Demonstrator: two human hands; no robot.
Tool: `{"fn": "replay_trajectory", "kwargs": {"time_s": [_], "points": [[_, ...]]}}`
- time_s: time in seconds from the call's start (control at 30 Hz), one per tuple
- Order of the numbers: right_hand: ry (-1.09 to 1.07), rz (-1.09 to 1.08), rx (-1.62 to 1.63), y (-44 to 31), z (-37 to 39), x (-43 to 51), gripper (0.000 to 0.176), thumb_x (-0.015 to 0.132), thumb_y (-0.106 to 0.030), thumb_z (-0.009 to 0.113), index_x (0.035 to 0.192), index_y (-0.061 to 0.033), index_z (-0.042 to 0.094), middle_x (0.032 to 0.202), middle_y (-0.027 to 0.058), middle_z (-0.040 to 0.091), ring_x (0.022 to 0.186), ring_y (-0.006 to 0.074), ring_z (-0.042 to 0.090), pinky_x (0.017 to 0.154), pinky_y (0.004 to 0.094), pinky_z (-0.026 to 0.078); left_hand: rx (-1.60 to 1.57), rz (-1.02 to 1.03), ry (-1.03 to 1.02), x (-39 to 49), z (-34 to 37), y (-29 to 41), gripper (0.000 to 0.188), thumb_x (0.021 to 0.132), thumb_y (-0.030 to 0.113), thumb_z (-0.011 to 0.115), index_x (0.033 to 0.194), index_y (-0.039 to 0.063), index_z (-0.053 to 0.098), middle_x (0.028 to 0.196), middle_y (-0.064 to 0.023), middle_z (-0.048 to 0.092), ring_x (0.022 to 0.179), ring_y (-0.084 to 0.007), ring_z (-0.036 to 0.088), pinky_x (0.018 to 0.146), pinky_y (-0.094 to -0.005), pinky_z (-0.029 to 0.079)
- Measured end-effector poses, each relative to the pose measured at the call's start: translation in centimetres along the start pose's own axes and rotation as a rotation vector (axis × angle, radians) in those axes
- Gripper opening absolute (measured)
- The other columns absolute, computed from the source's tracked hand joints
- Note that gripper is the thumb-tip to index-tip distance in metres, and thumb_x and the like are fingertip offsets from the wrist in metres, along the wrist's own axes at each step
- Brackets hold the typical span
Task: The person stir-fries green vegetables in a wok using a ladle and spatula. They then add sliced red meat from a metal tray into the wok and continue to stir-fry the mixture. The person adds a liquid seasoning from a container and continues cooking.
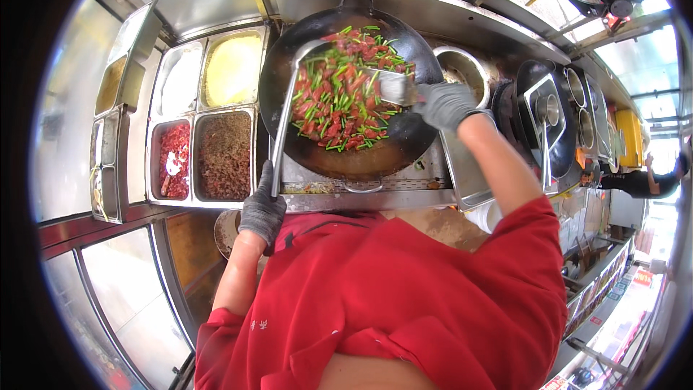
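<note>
A large black wok stands before me, holding a heap of reddish meat strips with cut green stalks. My left hand, in a grey glove, grips the handle of a long metal ladle; its head rests in the food at the wok's far left. My right hand, also gloved, is closed around the handle of a wide metal spatula. The spatula's blade is blurred and lies at the right side of the heap. Its tip is partly hidden by food.
Left of the wok, steel pans hold a yellow food, a white one, chopped red pieces and dark mince. A round metal pot sits close on the right. Farther right are a second wok and a person.
</note>
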State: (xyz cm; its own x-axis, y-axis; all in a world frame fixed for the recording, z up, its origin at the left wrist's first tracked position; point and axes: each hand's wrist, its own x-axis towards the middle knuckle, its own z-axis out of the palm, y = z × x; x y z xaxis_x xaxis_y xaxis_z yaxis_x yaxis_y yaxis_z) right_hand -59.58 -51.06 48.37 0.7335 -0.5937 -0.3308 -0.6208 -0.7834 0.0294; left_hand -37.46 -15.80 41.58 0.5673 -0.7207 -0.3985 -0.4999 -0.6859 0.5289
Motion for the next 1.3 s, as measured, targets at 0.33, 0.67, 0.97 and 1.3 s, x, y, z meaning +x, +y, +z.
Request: {"fn": "replay_trajectory", "kwargs": {"time_s": [0.33, 0.67, 0.97, 1.3], "points": [[-0.141, 0.243, 0.214, 2.8, 5.3, 3.1, 0.042, 0.089, -0.043, 0.049, 0.111, -0.0124, 0.068, 0.109, 0.0179, 0.068, 0.103, 0.0346, 0.065, 0.086, 0.0443, 0.051, -0.418, -0.091, -0.237, 8.8, 6.9, 3.2, 0.069, 0.077, 0.001, 0.056, 0.144, 0.007, 0.040, 0.110, -0.0216, 0.063, 0.100, -0.0289, 0.064, 0.087, -0.0333, 0.049], [0.060, 0.174, 0.113, 6.6, 5.4, -3.2, 0.035, 0.089, -0.040, 0.058, 0.106, -0.0106, 0.064, 0.087, 0.0159, 0.070, 0.080, 0.0339, 0.069, 0.070, 0.0467, 0.053, 0.134, -0.016, 0.056, 2.4, 0.0, 0.9, 0.069, 0.090, 0.017, 0.051, 0.153, 0.018, 0.023, 0.104, -0.0286, 0.065, 0.092, -0.0449, 0.065, 0.084, -0.0477, 0.052], [0.039, 0.162, 0.320, -1.0, 10.1, 4.7, 0.031, 0.089, -0.038, 0.057, 0.103, -0.0122, 0.066, 0.100, 0.0158, 0.070, 0.093, 0.0349, 0.066, 0.081, 0.0460, 0.051, -0.117, 0.213, -0.073, 7.4, 4.5, 4.1, 0.070, 0.079, 0.004, 0.054, 0.147, 0.013, 0.036, 0.108, -0.0226, 0.063, 0.100, -0.0327, 0.063, 0.088, -0.0359, 0.048], [0.196, 0.063, 0.044, -7.0, 8.1, -7.5, 0.034, 0.082, -0.015, 0.052, 0.113, -0.0033, 0.057, 0.082, 0.0184, 0.067, 0.072, 0.0324, 0.068, 0.063, 0.0475, 0.051, 0.489, 0.094, -0.084, -2.4, -7.0, -0.7, 0.077, 0.087, 0.015, 0.055, 0.154, 0.029, 0.019, 0.086, -0.0262, 0.066, 0.081, -0.0442, 0.066, 0.075, -0.0516, 0.051]]}}
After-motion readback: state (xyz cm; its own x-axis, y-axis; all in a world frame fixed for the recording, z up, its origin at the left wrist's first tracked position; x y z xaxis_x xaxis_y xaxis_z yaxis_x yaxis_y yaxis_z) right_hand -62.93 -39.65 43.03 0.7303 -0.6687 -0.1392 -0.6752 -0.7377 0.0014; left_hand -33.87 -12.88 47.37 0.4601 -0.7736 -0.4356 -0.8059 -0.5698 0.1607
